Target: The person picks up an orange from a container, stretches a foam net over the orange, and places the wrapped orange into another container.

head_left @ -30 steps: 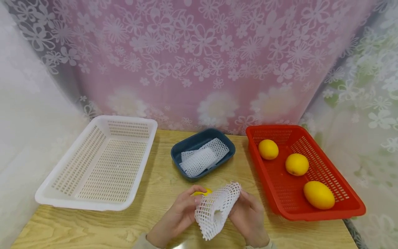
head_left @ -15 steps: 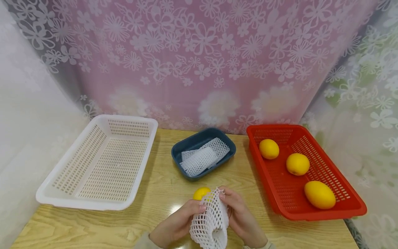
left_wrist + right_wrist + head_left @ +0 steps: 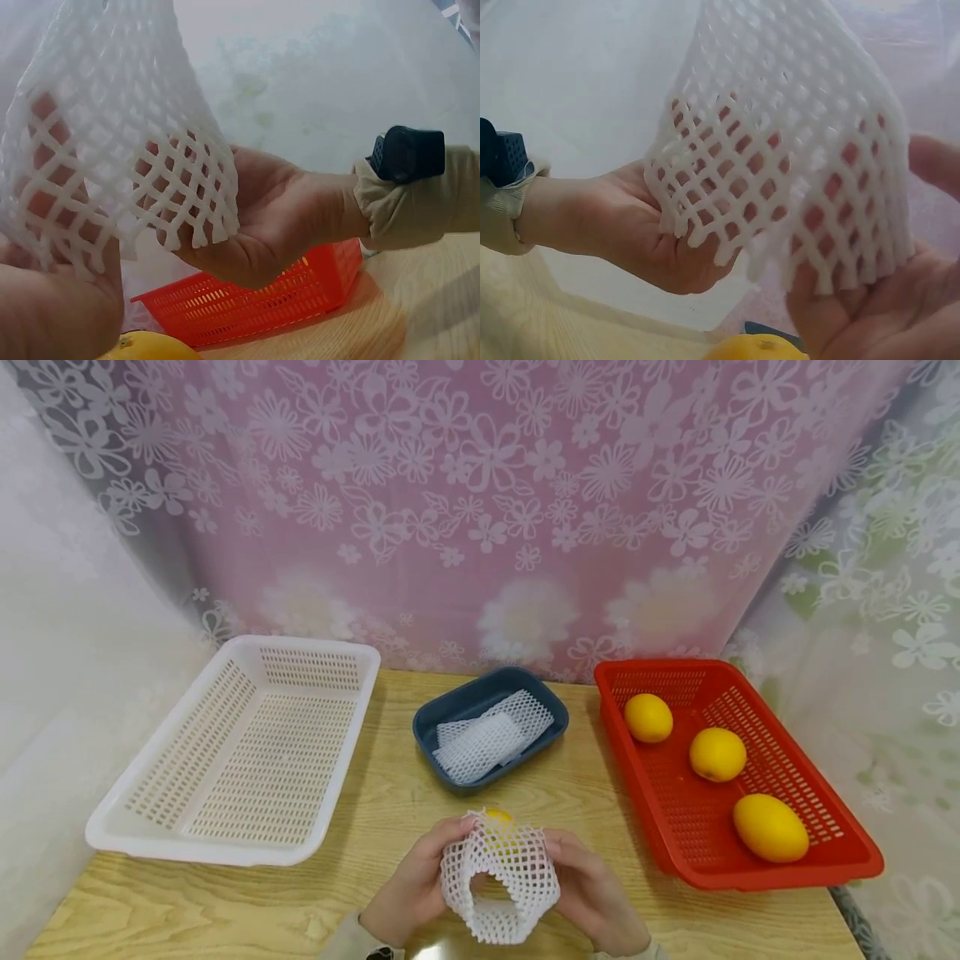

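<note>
A white foam fruit net [image 3: 528, 860] is stretched wide between my two hands, its round mouth facing me in the head view. My left hand [image 3: 412, 885] holds its left side and my right hand [image 3: 596, 893] its right side. Through the mesh in the left wrist view, fingers [image 3: 52, 139] show behind the net. Just beyond the net lies a yellow fruit [image 3: 498, 815], partly covered by the mesh in the head view. Both wrist views catch only its top, below the net: the fruit [image 3: 154, 346] and the same fruit [image 3: 757, 348].
A dark blue tray [image 3: 429, 714] with folded foam nets [image 3: 480, 747] stands behind the hands. On the right, a red basket [image 3: 675, 852] holds three yellow fruits [image 3: 770, 828]. A white basket [image 3: 322, 822] stands at the left on the wooden table [image 3: 247, 910].
The net has gone from bunched and tilted to spread open, its mouth now wide. My hands have shifted and moved apart over the last half second, and the net now partly covers the fruit.
</note>
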Demonstrator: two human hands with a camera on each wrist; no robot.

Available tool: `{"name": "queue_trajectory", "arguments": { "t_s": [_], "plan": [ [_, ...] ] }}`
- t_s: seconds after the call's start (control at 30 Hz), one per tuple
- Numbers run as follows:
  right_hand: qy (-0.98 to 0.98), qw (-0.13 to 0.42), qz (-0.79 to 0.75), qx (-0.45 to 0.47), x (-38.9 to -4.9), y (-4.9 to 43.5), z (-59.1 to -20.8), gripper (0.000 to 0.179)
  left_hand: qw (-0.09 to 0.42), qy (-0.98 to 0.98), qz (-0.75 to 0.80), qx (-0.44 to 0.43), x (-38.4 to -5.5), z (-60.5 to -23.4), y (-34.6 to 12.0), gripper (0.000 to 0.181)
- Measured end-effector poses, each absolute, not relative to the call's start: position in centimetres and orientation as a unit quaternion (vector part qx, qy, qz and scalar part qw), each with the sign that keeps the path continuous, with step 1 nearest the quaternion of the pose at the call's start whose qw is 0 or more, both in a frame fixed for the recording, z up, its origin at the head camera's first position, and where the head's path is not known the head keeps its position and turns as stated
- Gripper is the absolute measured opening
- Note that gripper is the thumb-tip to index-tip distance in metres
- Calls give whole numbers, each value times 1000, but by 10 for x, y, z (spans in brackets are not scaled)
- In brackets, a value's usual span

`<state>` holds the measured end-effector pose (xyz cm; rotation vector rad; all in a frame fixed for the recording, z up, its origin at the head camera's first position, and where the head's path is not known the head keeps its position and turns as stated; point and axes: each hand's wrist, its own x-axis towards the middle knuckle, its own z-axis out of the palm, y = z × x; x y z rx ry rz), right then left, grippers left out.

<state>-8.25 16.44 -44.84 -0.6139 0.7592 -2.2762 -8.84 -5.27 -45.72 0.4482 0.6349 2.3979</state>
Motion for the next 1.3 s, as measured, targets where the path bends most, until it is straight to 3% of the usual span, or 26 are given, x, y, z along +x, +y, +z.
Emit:
{"name": "queue_trajectory", "arguments": {
  "t_s": [0.23,0.43,0.67,0.83,1.13,1.3],
  "plan": [
    [277,278,-915,-97,-90,164,-455,46,333,306,891,28,-98,-467,-49,23],
    [348,241,-905,-46,-96,163,-467,43,328,333,884,11,-108,-482,-53,26],
    [462,138,-875,45,-104,156,-489,32,294,332,895,-43,-116,-502,-54,18],
    [506,111,-849,103,-107,152,-505,26,279,345,895,-54,-119,-516,-56,24],
    [630,103,-758,130,-119,145,-517,25,309,366,877,-38,-121,-526,-61,32],
    [731,87,-671,90,-122,143,-519,29,303,429,850,-33,-119,-527,-59,33]
  ]
}}
